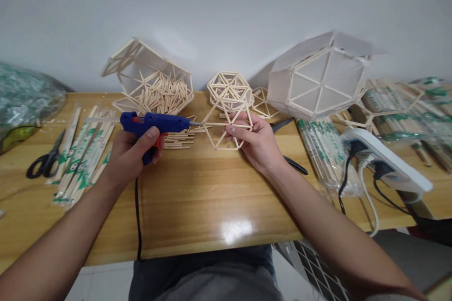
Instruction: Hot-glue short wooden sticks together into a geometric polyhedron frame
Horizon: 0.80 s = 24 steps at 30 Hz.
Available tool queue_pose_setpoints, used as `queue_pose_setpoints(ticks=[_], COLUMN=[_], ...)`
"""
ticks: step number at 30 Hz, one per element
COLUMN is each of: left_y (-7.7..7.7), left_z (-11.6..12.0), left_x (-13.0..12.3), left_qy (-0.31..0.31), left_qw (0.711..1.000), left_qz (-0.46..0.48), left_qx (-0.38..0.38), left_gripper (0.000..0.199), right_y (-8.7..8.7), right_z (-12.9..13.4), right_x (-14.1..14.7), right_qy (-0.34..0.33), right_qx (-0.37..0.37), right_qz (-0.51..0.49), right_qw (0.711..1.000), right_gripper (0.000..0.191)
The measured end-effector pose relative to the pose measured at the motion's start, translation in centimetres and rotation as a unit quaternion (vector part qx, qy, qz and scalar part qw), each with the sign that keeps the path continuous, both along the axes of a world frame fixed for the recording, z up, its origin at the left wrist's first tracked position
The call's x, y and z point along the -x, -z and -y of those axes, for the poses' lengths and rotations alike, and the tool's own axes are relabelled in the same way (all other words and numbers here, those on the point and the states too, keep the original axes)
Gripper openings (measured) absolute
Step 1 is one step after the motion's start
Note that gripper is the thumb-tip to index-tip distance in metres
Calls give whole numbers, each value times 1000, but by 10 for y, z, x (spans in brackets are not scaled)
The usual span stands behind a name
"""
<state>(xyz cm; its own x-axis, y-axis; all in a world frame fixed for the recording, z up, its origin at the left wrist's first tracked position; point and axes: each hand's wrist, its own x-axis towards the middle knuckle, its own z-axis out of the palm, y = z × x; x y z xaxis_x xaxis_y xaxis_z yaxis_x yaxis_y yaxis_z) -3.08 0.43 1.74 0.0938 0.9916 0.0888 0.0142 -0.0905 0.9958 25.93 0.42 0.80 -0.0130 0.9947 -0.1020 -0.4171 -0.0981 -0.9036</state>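
Note:
My left hand (pixel 136 153) is wrapped round a blue hot glue gun (pixel 157 122) with an orange trigger, its cord hanging down over the table edge. The gun's metal nozzle points right and meets, or nearly meets, the left corner of a hexagonal stick frame (pixel 219 125). Pinched between the thumb and fingers of my right hand (pixel 252 138), that frame has spokes running to its middle. Behind it stands a rounded stick lattice (pixel 229 89). Cut sticks (pixel 178 140) lie on the table by the gun.
Left are scissors (pixel 45 160) and wrapped chopsticks (pixel 83 160). A stick basket (pixel 155 68) of short pieces stands at the wall. Right are a paper-covered stick form (pixel 318 80), black-handled pliers (pixel 295 165), chopstick packs (pixel 325 155) and a power strip (pixel 391 160) with cords.

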Motion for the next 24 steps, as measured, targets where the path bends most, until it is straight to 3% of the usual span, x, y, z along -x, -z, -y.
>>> queue_pose_setpoints(ticks=[24], left_y=[0], left_z=[2], left_x=[-2], left_qy=[-7], left_qw=[1000], left_qz=[-4], left_qx=[-8], left_gripper=[46], right_y=[1], right_z=[-1], right_x=[0], right_qy=[-2], right_qx=[2], right_qz=[11], right_qw=[1000], right_gripper=[41])
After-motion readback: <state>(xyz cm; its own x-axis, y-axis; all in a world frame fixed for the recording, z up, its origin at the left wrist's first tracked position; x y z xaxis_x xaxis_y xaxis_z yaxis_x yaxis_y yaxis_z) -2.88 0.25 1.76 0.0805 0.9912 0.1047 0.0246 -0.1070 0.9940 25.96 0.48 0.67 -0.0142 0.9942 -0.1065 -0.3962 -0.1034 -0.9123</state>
